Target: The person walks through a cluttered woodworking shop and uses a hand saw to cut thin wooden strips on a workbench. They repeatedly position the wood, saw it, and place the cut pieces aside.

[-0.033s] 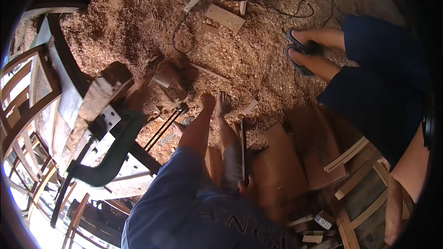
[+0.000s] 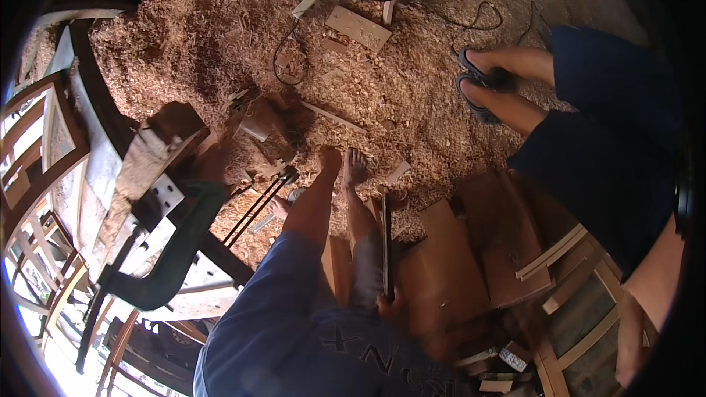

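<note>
Head view, right hand: the right hand (image 2: pixel 391 301) is low in the middle, close to the person's body, with its fingers closed around the lower end of a thin dark slat (image 2: pixel 385 239).
Slat: it stands nearly upright in the picture, from the hand up toward the bare feet (image 2: pixel 344 165), just beside the person's right leg.
Left hand: I cannot make it out here, so I cannot tell its grip.
Floor: loose wood shavings (image 2: pixel 220 37) cover the whole upper half. A black cable (image 2: pixel 283 48) loops through them, and a flat board (image 2: pixel 358 28) lies among pale offcuts near the top edge.
Left edge: a workbench (image 2: pixel 81 169) runs down the left side. A large green clamp (image 2: pixel 173 261) sticks out from it, and two thin metal rods (image 2: pixel 257 206) slant toward the left leg.
Right edge: a second person in dark blue (image 2: pixel 610 132) stands there, with sandalled feet (image 2: pixel 482 88) on the shavings, well apart from the slat.
Lower right: brown boards (image 2: pixel 441 265) and pale chair frames (image 2: pixel 566 301) crowd in just beside the hand.
Open room: the freest stretch is the shavings between the bare feet and the sandalled ones.
Holders: a small heap of wooden blocks (image 2: pixel 500 367) lies among the frames at the bottom. I cannot tell whether it sits in a box.
</note>
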Demonstrator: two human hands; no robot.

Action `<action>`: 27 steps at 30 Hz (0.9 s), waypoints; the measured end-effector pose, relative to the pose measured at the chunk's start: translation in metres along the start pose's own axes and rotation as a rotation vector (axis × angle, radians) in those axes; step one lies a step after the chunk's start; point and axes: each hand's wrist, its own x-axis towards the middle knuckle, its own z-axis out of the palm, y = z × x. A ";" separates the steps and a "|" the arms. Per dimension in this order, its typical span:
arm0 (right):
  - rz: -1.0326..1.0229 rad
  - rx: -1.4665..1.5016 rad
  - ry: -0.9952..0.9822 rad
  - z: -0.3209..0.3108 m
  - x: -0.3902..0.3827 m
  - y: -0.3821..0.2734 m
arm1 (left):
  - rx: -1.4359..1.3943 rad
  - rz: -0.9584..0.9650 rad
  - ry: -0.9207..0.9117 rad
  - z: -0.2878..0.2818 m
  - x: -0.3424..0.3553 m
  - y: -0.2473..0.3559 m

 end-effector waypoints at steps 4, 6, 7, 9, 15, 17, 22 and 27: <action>-0.159 0.041 -0.034 0.006 0.000 0.025 | 0.026 0.128 0.094 0.031 0.080 -0.004; -0.005 0.228 -0.176 -0.013 0.005 0.016 | -0.081 0.118 -0.048 0.039 0.116 -0.007; 0.060 0.351 -0.238 -0.023 0.007 0.008 | -0.155 0.090 -0.160 0.045 0.134 -0.007; 0.208 0.509 -0.287 -0.042 0.014 -0.009 | -0.175 0.113 -0.110 0.060 0.176 0.000; 0.225 0.657 -0.034 -0.051 0.031 -0.022 | -0.147 0.048 0.044 0.082 0.220 -0.001; 0.244 0.745 0.013 -0.053 0.034 -0.025 | -0.037 0.077 0.202 0.079 0.199 0.002; 0.235 0.897 -0.077 -0.078 0.030 -0.068 | 0.092 0.488 0.687 0.073 0.067 0.037; -0.051 1.044 -0.098 -0.113 0.021 -0.099 | 0.602 0.806 0.434 0.006 -0.139 0.092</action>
